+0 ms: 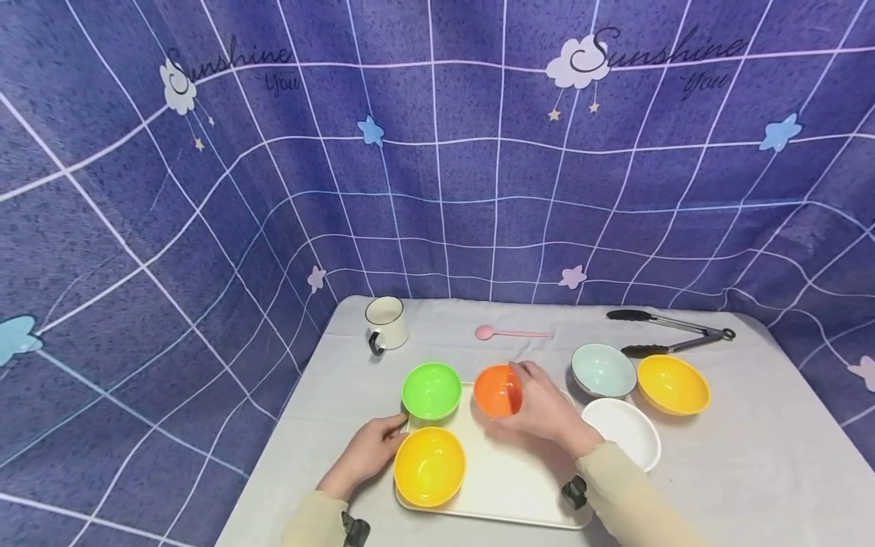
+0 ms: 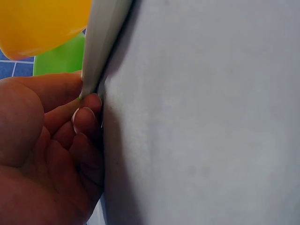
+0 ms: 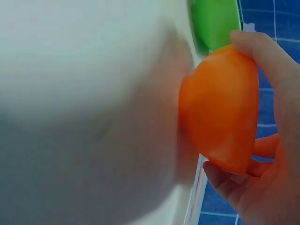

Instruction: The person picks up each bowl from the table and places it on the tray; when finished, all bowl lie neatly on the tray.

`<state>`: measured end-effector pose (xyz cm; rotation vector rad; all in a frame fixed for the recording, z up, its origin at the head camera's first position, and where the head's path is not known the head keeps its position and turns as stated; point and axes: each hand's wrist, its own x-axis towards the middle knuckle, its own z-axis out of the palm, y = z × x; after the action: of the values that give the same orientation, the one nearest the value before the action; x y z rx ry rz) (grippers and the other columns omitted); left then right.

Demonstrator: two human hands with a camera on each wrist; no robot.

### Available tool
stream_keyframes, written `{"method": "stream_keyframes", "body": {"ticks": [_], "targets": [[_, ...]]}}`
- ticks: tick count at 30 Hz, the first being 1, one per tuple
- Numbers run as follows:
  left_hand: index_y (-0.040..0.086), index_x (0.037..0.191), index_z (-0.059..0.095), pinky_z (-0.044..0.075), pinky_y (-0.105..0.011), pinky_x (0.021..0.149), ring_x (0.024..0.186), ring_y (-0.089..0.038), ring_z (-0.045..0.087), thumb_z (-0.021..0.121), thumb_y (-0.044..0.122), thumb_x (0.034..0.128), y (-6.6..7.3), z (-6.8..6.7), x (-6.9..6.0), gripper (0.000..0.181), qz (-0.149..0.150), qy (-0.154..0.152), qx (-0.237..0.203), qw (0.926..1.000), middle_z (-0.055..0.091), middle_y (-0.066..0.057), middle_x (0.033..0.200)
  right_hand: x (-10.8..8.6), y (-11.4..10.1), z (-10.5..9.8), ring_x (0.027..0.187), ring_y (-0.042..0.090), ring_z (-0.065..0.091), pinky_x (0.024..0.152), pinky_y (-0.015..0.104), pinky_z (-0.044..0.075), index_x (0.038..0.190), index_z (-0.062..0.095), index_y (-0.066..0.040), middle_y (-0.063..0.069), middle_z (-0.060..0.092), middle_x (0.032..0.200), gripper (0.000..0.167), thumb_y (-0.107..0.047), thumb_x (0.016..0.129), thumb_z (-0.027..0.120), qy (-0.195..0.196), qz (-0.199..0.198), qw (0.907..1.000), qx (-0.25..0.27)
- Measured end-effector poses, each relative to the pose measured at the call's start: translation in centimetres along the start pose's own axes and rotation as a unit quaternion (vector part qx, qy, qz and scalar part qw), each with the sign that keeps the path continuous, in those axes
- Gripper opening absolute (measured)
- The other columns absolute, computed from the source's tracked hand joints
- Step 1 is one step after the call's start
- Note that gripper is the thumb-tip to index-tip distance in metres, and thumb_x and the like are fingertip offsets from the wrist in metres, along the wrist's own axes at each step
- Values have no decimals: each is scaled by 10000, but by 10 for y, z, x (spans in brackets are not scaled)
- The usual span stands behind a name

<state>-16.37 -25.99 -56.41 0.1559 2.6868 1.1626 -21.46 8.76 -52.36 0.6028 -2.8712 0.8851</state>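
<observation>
My right hand (image 1: 544,404) grips the small orange bowl (image 1: 495,390) by its sides. In the right wrist view, thumb and fingers span the orange bowl (image 3: 218,110) across its rim, its base at the white tray. At the tray's left edge, my left hand (image 1: 372,448) pinches the rim of the cream-white tray (image 1: 516,486); the left wrist view has the thumb on one side of the tray rim (image 2: 105,35) and curled fingertips at the other. A green bowl (image 1: 432,390) sits at the tray's back left corner, and a yellow bowl (image 1: 429,466) at its front left.
Right of the tray stand a white dish (image 1: 623,433), a pale blue bowl (image 1: 603,370) and another yellow bowl (image 1: 673,384). Black-tipped tongs (image 1: 683,334) lie behind them. A pink spoon (image 1: 513,333) and a white mug (image 1: 387,325) are at the back, before a blue curtain (image 1: 472,175).
</observation>
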Motion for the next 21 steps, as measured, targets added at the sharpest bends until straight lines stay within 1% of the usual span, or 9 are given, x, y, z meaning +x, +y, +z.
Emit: {"method": "stream_keyframes", "body": {"ticks": [5,10,14,17,21], "targets": [[39,1488,568,470,-463,884,784,-166,546,645,274,1051,0,0,1,502,1,4,-26,10000,496,42,687,5,-8,7,1338,374,497,1092,532,433,1555,425,22,209,469,1499,1260,-592,597,965,-160,121,9996,186],[36,1487,569,480,-489,943,898,-174,567,648,278,1049,2,0,1,506,-36,-39,-50,10000,492,40,700,8,-13,11,1354,369,480,1109,527,416,1559,419,12,195,468,1502,1278,-595,581,975,-186,169,9995,203],[30,1474,583,471,-454,858,820,-174,554,652,264,1046,2,0,1,492,-26,-27,-38,10000,498,35,713,9,-16,12,1350,363,482,1114,515,415,1565,408,12,196,466,1501,1304,-608,570,979,-229,181,9994,184],[34,1469,589,460,-437,834,814,-163,549,655,258,1045,1,0,1,485,-6,18,-8,10000,511,35,720,10,-17,12,1357,364,478,1114,522,413,1574,396,5,201,458,1513,1329,-629,561,976,-274,228,9992,157],[43,1478,583,481,-461,870,853,-167,556,656,280,1045,1,0,1,499,-32,31,-6,10000,518,30,732,8,-18,9,1386,373,460,1119,541,402,1588,377,-4,203,445,1537,1348,-672,569,953,-283,204,9994,42]]}}
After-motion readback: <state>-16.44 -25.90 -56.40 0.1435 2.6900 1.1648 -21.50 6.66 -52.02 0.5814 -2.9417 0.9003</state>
